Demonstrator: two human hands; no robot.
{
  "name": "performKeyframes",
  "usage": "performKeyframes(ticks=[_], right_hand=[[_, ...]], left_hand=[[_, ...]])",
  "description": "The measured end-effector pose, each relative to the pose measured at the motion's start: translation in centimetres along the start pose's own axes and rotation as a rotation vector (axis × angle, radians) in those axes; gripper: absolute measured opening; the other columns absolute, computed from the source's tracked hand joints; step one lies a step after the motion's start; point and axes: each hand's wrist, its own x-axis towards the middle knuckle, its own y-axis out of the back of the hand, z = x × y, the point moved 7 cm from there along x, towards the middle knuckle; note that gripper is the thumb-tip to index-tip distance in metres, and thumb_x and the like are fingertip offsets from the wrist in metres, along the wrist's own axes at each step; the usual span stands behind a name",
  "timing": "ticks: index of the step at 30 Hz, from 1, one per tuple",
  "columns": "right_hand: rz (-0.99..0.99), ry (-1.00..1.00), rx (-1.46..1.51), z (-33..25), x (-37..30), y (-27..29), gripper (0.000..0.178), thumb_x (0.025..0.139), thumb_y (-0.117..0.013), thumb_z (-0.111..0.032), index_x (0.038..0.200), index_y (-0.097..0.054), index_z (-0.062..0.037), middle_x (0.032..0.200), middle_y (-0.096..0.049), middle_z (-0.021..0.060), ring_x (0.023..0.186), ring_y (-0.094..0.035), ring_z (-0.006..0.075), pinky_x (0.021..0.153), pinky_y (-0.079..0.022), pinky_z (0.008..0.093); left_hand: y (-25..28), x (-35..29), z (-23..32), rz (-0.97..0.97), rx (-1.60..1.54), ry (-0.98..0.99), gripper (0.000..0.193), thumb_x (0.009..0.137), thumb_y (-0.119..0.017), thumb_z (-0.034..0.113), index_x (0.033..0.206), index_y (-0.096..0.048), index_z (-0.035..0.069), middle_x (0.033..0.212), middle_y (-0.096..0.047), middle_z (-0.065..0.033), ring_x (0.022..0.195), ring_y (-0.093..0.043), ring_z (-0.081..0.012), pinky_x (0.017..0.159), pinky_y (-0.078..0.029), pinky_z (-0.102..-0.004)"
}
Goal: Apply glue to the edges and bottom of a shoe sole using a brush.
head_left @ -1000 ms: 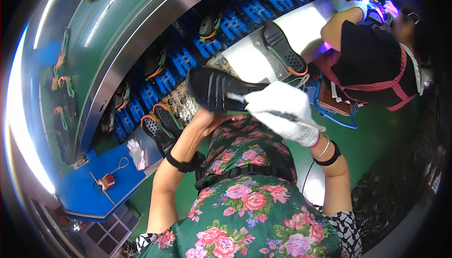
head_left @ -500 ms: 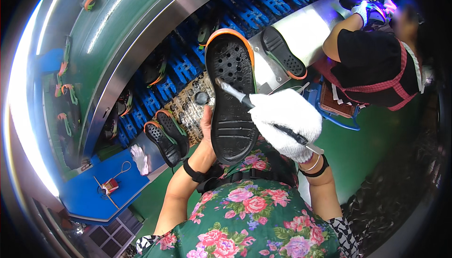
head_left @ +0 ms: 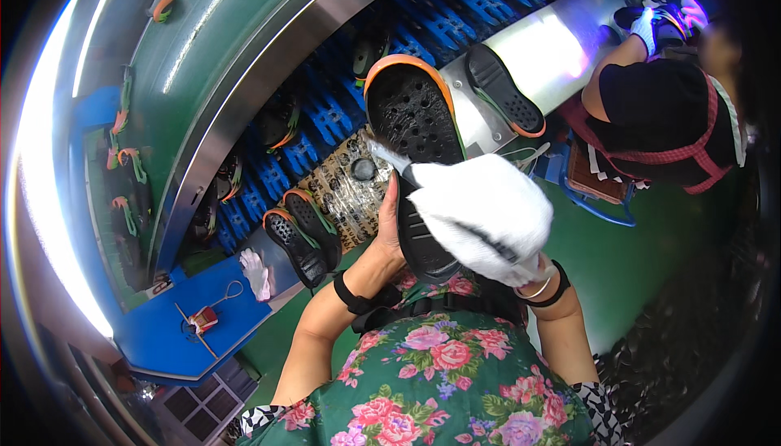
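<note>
A black shoe sole (head_left: pixel 413 104) with an orange and green edge is tilted upright before me, its holed face toward me. My bare left hand (head_left: pixel 389 230) is closed on the sole's left side, thumb along the edge; its other fingers are hidden behind. In a white knit glove, my right hand (head_left: pixel 488 214) grips a brush (head_left: pixel 392 157) with a pale head and dark handle. The brush head is at the sole's left edge, above my left thumb; whether it touches is unclear. Behind the sole, a small round dark container (head_left: pixel 364 169) sits on a taped brown surface (head_left: pixel 346 206).
Two more soles (head_left: pixel 297 239) lean to the left; another sole (head_left: pixel 503 92) lies on the metal ledge (head_left: pixel 480 133). Blue racks (head_left: pixel 325 121) run behind. A glove (head_left: pixel 256 274) lies by a blue table (head_left: pixel 179 340). A co-worker (head_left: pixel 659 113) works at the right.
The brush has moved from the sole's middle to its left edge. The sole has tilted, and my gloved hand now covers more of its lower part. The whole view has shifted slightly.
</note>
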Motion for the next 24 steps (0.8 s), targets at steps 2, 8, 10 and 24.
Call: performKeyframes(ticks=[2,8,10,24], right_hand=[[0.167,-0.116,-0.020,1.6,-1.4,-0.7,0.031,0.080,-0.078,-0.004,0.111,-0.078,-0.0059,0.112,-0.077,0.0111,0.095,-0.073,0.0256,0.080,-0.058,0.0362],[0.000,0.084,-0.114,0.0,-0.4,-1.2,0.038,0.075,-0.079,-0.003,0.113,-0.077,-0.0064,0.113,-0.076,0.0117,0.100,-0.072,0.0263,0.080,-0.058,0.0371],[0.002,0.010,0.080,1.0,-0.9,-0.9,0.036,0.076,-0.080,-0.003,0.113,-0.077,-0.0057,0.114,-0.076,0.0119,0.099,-0.072,0.0254,0.080,-0.058,0.0368],[0.074,0.081,-0.155,0.9,-2.1,-0.9,0.032,0.078,-0.078,-0.002,0.109,-0.077,-0.0063,0.113,-0.076,0.0121,0.099,-0.073,0.0254,0.084,-0.058,0.0368]], left_hand=[[-0.1,0.4,0.4,-0.040,-0.084,-0.012,0.090,0.091,-0.054,0.076,0.155,-0.045,0.012,0.154,-0.051,-0.0158,0.141,-0.048,-0.0373,0.121,-0.033,-0.0555],[-2.9,1.9,0.1,0.017,-0.048,0.012,0.103,0.089,-0.050,0.081,0.159,-0.033,0.007,0.161,-0.041,-0.0190,0.145,-0.044,-0.0391,0.122,-0.033,-0.0561],[-2.0,1.4,1.9,0.399,0.671,-0.245,0.105,0.090,-0.046,0.083,0.160,-0.032,0.006,0.161,-0.040,-0.0195,0.144,-0.045,-0.0395,0.121,-0.033,-0.0566],[-4.4,4.4,3.0,0.064,0.184,-0.313,0.098,0.090,-0.040,0.085,0.158,-0.036,0.015,0.148,-0.053,-0.0198,0.130,-0.054,-0.0529,0.107,-0.045,-0.0680]])
